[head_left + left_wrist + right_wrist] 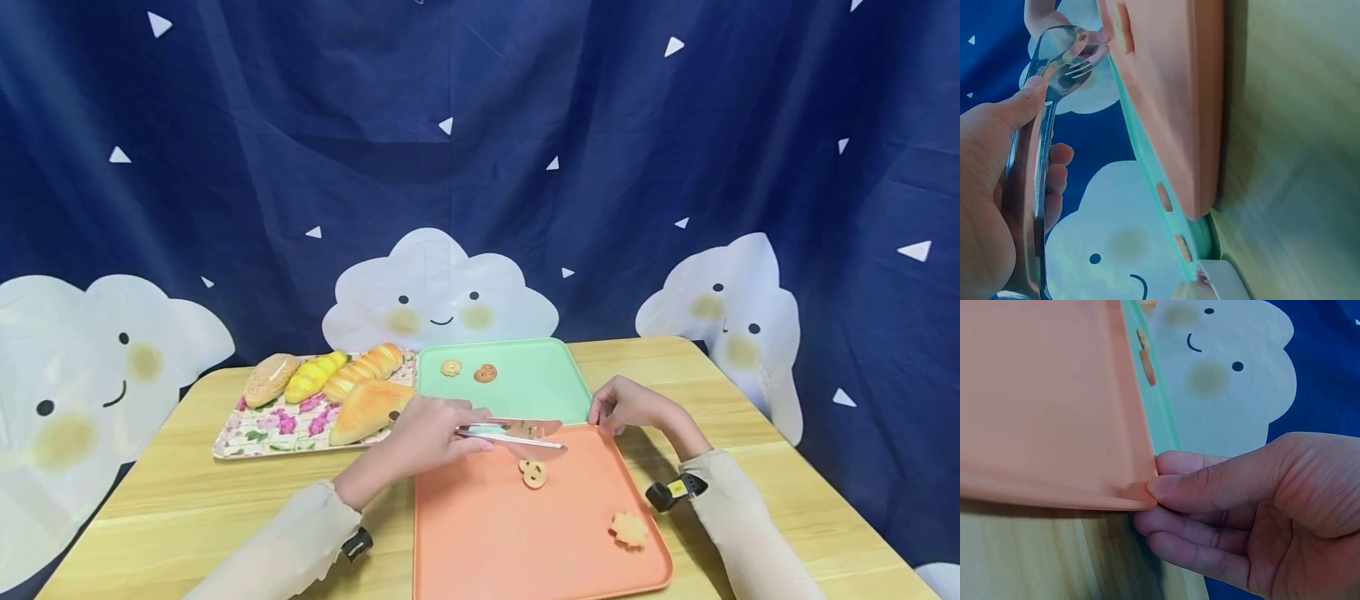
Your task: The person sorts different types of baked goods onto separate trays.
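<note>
In the head view my left hand (427, 433) grips a pair of shiny metal tongs (517, 435), held over the far part of an orange tray (510, 542). The left wrist view shows the tongs' (1040, 169) jaws apart, one spoon-like and one slotted, with nothing between them. Just below the tongs lies a pretzel-shaped cookie (533, 474). A scalloped cookie (628, 529) rests near the tray's right side. With thumb and fingers, my right hand (1222, 487) pinches the far right corner of the orange tray (1041, 394).
Behind it, a mint green tray (532, 383) carries a round cookie (451, 367) and a brown cookie (486, 372). To the left, a floral tray (262, 442) holds several breads, including a triangular one (367, 410) beside my left hand. A blue curtain (495, 192) hangs behind the wooden table (165, 500).
</note>
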Demonstrator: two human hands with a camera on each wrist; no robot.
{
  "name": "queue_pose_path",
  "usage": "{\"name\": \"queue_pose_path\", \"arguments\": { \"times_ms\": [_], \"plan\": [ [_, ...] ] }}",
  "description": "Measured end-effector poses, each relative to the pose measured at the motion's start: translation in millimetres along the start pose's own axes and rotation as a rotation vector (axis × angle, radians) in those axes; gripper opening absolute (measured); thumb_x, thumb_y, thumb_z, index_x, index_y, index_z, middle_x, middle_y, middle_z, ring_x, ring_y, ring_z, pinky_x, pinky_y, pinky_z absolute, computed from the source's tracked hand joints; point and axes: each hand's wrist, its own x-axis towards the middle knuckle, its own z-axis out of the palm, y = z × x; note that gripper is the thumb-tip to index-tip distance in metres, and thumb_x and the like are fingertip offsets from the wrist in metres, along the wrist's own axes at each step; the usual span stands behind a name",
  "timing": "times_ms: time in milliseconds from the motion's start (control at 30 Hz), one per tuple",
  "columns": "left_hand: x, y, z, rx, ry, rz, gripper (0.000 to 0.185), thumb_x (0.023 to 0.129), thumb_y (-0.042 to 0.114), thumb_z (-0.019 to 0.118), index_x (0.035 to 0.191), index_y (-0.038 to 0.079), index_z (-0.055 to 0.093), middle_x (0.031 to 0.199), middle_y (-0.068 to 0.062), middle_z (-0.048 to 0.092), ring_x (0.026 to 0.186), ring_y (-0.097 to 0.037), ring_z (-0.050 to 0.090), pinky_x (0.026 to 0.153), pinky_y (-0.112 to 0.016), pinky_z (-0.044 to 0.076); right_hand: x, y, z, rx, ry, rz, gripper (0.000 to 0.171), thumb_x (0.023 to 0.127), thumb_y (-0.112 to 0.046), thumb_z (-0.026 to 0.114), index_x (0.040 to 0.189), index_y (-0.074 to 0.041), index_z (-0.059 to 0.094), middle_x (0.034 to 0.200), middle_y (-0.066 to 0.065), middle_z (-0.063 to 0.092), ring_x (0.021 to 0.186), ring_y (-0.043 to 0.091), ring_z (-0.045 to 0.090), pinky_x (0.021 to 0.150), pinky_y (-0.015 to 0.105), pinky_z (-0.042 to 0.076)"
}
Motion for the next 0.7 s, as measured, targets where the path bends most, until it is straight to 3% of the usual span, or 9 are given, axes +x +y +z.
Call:
{"name": "queue_pose_path", "arguments": {
  "times_ms": [267, 700],
  "plan": [
    [-3.9, -0.3, 2.2, -0.020, 0.002, 0.022, 0.041, 0.081, 0.056, 0.079, 0.114, 0.032, 0.077, 0.069, 0.014, 0.059, 0.053, 0.002, 0.036, 0.045, -0.018, 0.017, 1.5, 1.0, 0.5, -0.016, 0.006, 0.011, 0.016, 0.074, 0.016, 0.068, 0.087, 0.008, 0.073, 0.068, 0.013, 0.068, 0.058, 0.014, 0.058, 0.058, 0.036, 0.055],
    [-8.2, 0.9, 7.2, -0.045, -0.123, -0.011, 0.051, 0.078, 0.060, 0.080, 0.119, 0.030, 0.076, 0.071, 0.015, 0.056, 0.056, 0.003, 0.037, 0.047, -0.018, 0.024, -1.2, -2.0, -0.4, 0.003, -0.001, -0.007, 0.016, 0.073, 0.017, 0.068, 0.088, 0.011, 0.072, 0.070, 0.023, 0.067, 0.058, 0.017, 0.056, 0.056, 0.034, 0.053]
  ]
}}
